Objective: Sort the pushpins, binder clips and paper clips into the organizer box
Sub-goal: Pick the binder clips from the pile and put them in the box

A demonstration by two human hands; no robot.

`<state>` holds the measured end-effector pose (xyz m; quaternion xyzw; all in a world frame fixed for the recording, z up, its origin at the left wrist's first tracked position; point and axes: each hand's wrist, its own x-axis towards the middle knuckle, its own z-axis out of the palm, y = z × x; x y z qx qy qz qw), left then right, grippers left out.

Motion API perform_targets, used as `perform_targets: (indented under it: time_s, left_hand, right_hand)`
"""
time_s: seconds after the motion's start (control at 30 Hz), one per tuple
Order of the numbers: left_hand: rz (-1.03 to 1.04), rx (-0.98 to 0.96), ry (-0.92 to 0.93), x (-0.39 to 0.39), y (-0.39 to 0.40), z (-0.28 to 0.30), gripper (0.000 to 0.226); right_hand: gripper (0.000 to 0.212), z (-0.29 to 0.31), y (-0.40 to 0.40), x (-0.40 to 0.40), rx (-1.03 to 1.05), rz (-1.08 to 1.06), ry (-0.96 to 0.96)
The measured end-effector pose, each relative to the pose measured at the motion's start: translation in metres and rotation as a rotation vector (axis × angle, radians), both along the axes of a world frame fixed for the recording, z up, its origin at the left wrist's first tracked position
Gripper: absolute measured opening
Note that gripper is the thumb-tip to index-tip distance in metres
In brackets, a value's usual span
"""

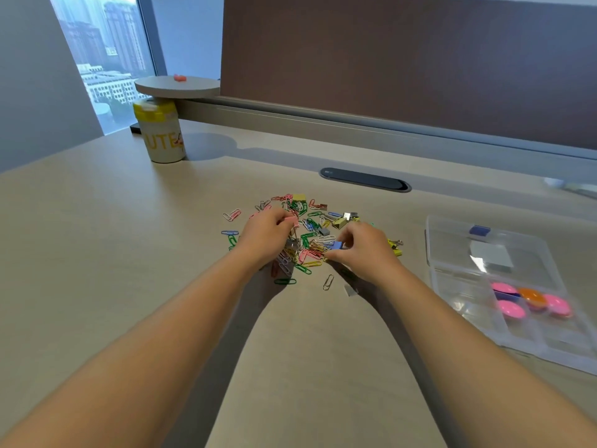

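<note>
A pile of coloured paper clips (310, 226) mixed with small binder clips lies mid-desk. My left hand (265, 236) is over its left side and pinches a pink binder clip (291, 220) whose wire handles hang down. My right hand (363, 247) is at the pile's right side and pinches a blue binder clip (336, 245) between thumb and fingers. A clear organizer box (462, 286) lies open on the right. One of its compartments holds pink and orange round pushpins (529, 300). Yellow binder clips (395, 247) peek out behind my right hand.
A white cup with a yellow lid (161, 134) stands at the back left under a round shelf (177, 85). A dark cable grommet (365, 179) sits behind the pile. A brown partition (403, 59) closes the desk's far edge. A lone silver paper clip (328, 281) lies nearer me.
</note>
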<state>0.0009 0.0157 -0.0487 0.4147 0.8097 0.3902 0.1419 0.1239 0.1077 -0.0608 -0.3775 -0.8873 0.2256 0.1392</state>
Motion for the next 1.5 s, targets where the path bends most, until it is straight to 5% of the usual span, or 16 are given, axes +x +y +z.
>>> perform_targets:
  time_s: [0.37, 0.47, 0.6, 0.73, 0.97, 1.23, 1.5]
  left_hand:
    - [0.107, 0.183, -0.456, -0.018, 0.016, 0.015, 0.031]
    - [0.077, 0.001, -0.186, -0.028, 0.024, 0.011, 0.013]
    - [-0.074, -0.345, 0.26, -0.034, 0.032, 0.01, 0.032]
    - [-0.167, -0.495, 0.415, -0.037, 0.037, 0.013, 0.042]
    - [-0.262, -0.475, 0.372, -0.038, 0.037, 0.013, 0.04]
    - [-0.26, -0.447, 0.384, -0.039, 0.036, 0.007, 0.041]
    - [-0.119, -0.125, 0.14, -0.044, 0.041, 0.006, 0.024]
  right_hand:
    - [0.024, 0.006, 0.02, -0.006, -0.271, -0.076, 0.376]
    - [0.022, 0.006, 0.028, -0.013, -0.131, -0.065, 0.32]
    - [0.034, 0.0, 0.043, -0.021, -0.019, -0.096, 0.203]
    - [0.029, -0.003, 0.054, -0.03, 0.072, -0.087, 0.022]
    - [0.042, -0.004, 0.057, -0.04, 0.089, -0.102, -0.106]
    - [0.032, -0.002, 0.05, -0.039, 0.16, -0.04, -0.07]
    - [0.023, 0.0, 0.05, -0.035, 0.084, 0.034, 0.095]
